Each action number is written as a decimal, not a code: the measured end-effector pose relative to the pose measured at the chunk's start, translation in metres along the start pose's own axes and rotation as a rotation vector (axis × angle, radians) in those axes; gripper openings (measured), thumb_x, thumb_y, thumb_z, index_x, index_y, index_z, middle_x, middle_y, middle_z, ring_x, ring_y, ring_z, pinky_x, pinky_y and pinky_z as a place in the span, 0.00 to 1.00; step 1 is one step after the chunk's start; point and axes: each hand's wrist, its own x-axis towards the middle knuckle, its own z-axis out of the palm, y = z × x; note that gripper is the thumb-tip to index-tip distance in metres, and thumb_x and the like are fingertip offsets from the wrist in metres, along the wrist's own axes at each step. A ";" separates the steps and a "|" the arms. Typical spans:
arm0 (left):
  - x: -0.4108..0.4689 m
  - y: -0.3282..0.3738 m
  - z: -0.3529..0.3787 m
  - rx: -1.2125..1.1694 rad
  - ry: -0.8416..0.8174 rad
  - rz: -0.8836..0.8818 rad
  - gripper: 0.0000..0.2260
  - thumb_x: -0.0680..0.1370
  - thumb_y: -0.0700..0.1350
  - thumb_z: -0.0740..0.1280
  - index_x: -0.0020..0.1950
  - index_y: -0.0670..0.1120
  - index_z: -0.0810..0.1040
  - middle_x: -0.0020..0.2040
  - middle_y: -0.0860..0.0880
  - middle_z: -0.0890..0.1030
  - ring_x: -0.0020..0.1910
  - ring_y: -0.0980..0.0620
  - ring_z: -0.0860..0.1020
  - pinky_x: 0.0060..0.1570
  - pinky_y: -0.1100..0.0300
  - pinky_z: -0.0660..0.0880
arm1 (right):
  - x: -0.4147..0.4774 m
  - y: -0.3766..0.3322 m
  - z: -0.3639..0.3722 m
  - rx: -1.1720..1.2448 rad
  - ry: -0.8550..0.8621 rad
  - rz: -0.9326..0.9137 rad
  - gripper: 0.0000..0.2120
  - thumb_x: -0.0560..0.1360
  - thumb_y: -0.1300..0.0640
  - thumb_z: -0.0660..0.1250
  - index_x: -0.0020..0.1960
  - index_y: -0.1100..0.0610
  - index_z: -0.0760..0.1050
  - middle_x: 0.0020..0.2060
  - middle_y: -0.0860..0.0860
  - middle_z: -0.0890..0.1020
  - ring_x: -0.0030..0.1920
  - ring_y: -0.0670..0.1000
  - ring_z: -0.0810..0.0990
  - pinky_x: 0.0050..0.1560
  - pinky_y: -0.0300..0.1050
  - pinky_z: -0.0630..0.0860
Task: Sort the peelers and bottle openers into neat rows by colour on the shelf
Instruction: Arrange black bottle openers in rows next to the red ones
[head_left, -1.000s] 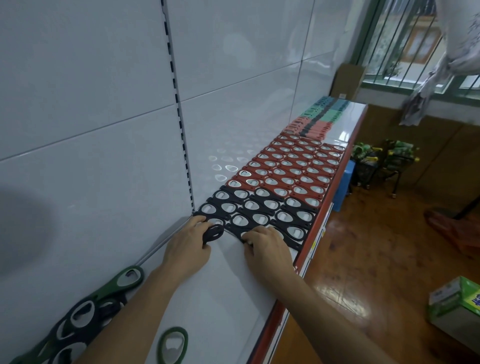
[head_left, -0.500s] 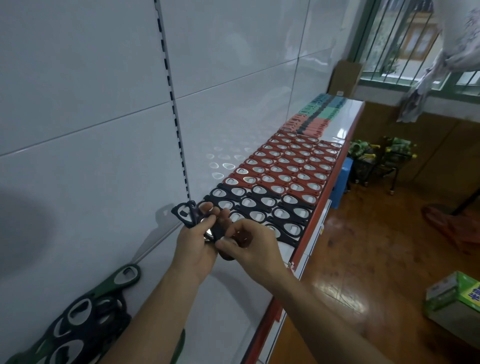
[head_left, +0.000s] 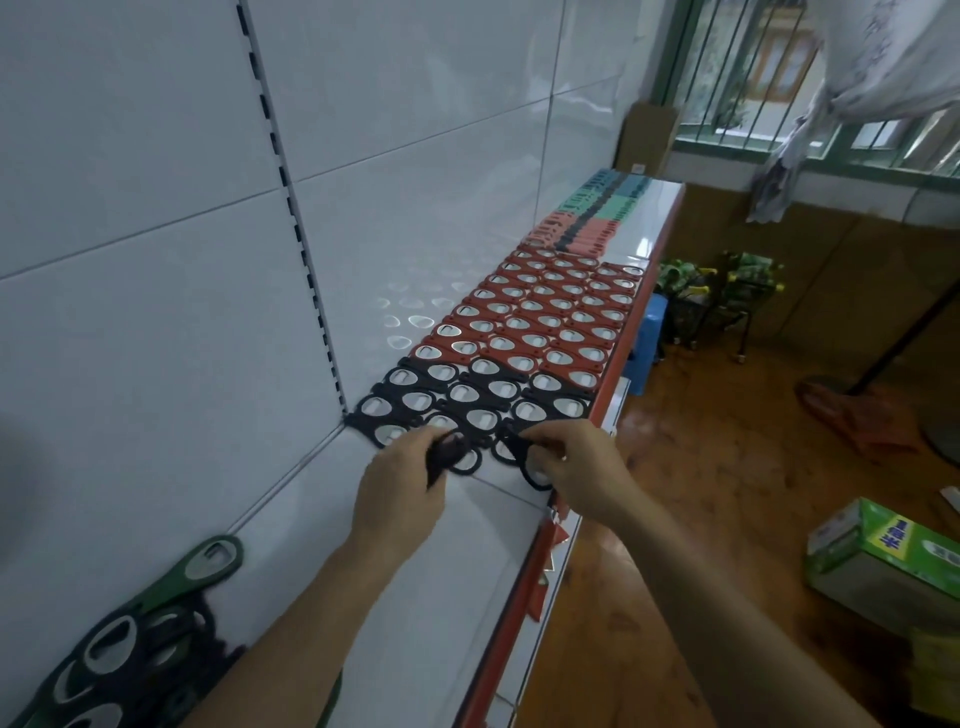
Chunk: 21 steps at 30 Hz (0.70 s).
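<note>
White shelf (head_left: 415, 571), left hand (head_left: 400, 499) fingers curled round black opener (head_left: 445, 456), right hand (head_left: 579, 462) fingers pinching second opener (head_left: 519, 452)

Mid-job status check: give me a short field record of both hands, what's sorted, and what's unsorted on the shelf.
left hand: grips a black plastic bottle opener at the black rows' near end
right hand: pinches a second black opener near the shelf's front edge
sorted near: black opener rows
sorted behind: red opener rows
far end: pink and teal items, too small to identify
unsorted: pile of green and black openers, near left on the white shelf
</note>
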 end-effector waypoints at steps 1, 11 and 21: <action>-0.005 -0.004 0.007 0.088 -0.037 0.081 0.14 0.76 0.37 0.72 0.60 0.48 0.80 0.51 0.52 0.81 0.47 0.50 0.80 0.48 0.53 0.79 | -0.001 0.001 0.003 -0.015 -0.023 -0.012 0.12 0.82 0.60 0.66 0.62 0.51 0.81 0.50 0.47 0.84 0.47 0.50 0.84 0.50 0.50 0.84; -0.010 -0.008 0.015 0.211 -0.134 0.111 0.24 0.70 0.34 0.74 0.66 0.48 0.80 0.61 0.54 0.76 0.60 0.50 0.77 0.54 0.55 0.80 | -0.021 0.012 0.033 -0.152 0.217 -0.142 0.10 0.79 0.52 0.71 0.59 0.49 0.82 0.54 0.44 0.78 0.56 0.47 0.72 0.56 0.46 0.76; -0.008 -0.009 0.015 0.230 -0.163 0.099 0.21 0.72 0.37 0.74 0.64 0.50 0.81 0.61 0.57 0.75 0.58 0.52 0.77 0.52 0.57 0.79 | -0.031 0.018 0.031 -0.225 0.168 -0.130 0.11 0.77 0.49 0.71 0.58 0.48 0.84 0.50 0.43 0.80 0.53 0.46 0.70 0.51 0.42 0.72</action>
